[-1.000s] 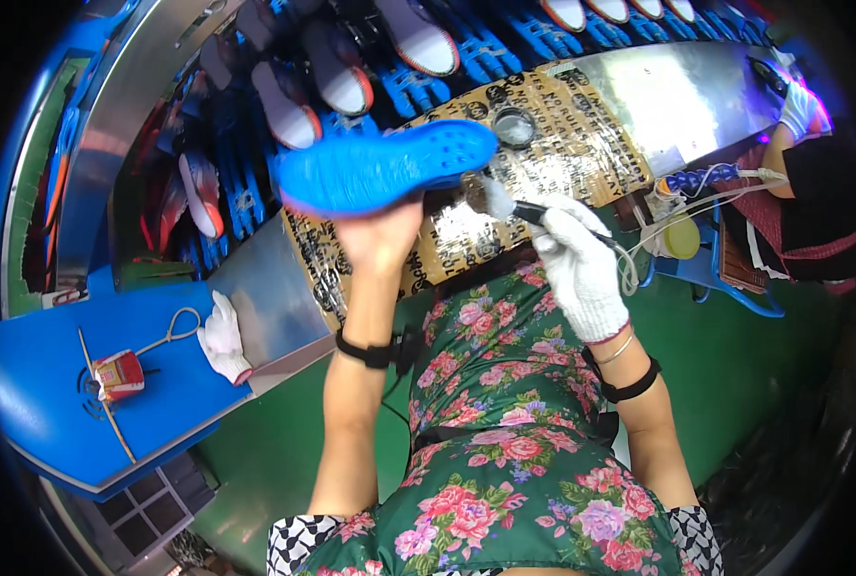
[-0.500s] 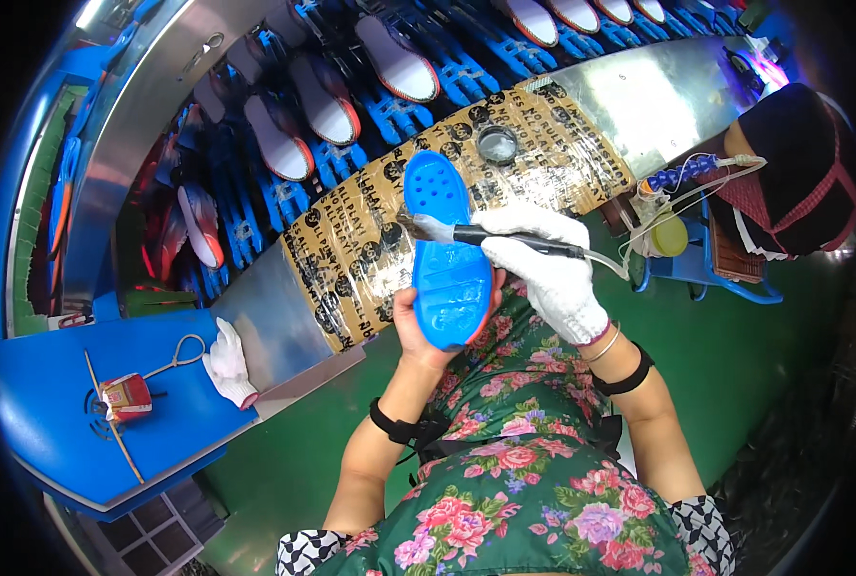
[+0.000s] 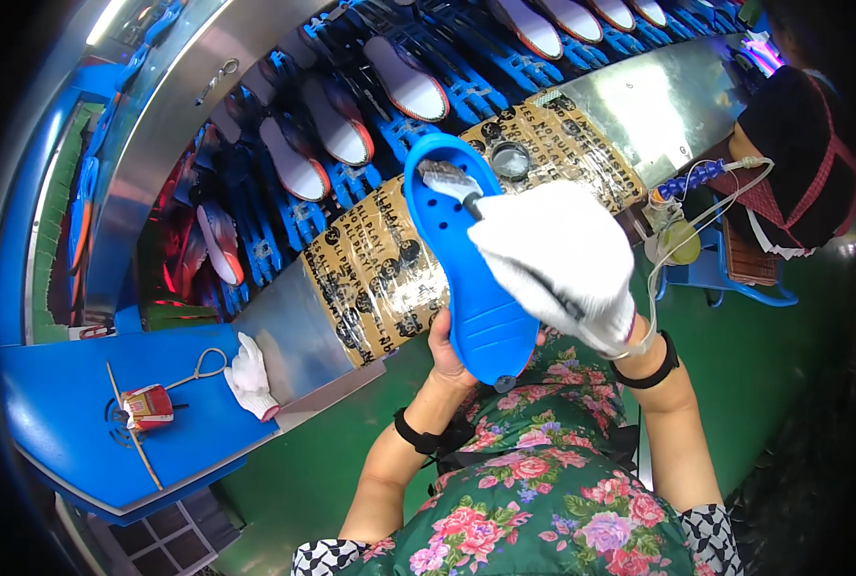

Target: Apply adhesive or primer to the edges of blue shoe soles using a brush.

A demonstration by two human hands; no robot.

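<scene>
A bright blue shoe sole is held up in front of me, its rounded far end pitted with several small holes. My bare left hand grips it from below at the near end, the thumb along its left edge and the other fingers mostly hidden beneath. In a white knit glove, my right hand closes around a brush. Its pale bristles lie over the sole's far end, inside the raised rim. Most of the brush handle is hidden by the glove, and a thin clear tube trails from it.
Brown printed tape covers part of the metal ledge, where a small round dish stands. Beyond are racks with several shoes. A spare white glove and a red box lie left; a person in black is at right.
The sole has come up closer and looks larger. My right hand has carried the brush from the sole's middle to its holed far end. My left hand keeps its hold.
</scene>
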